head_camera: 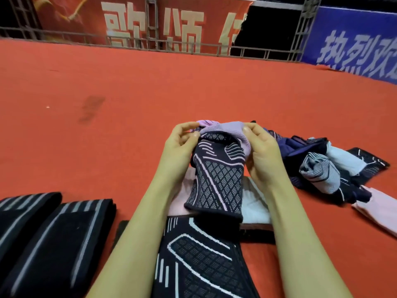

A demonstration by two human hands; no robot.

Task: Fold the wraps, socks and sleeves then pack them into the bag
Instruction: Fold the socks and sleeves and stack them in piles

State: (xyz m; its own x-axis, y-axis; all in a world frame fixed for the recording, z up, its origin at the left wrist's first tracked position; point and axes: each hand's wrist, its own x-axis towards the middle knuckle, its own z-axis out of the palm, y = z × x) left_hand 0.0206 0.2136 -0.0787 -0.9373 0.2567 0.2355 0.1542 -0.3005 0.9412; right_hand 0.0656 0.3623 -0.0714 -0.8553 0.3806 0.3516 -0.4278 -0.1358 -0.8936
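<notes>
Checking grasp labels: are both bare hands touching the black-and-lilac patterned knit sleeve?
Touching. The head view shows the left hand and right hand each pinching the black-and-lilac knit sleeve's lilac top edge.

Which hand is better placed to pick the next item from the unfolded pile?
Right. The right hand is nearest the pile; the left hand would have to cross over. Both currently pinch the sleeve.
</notes>
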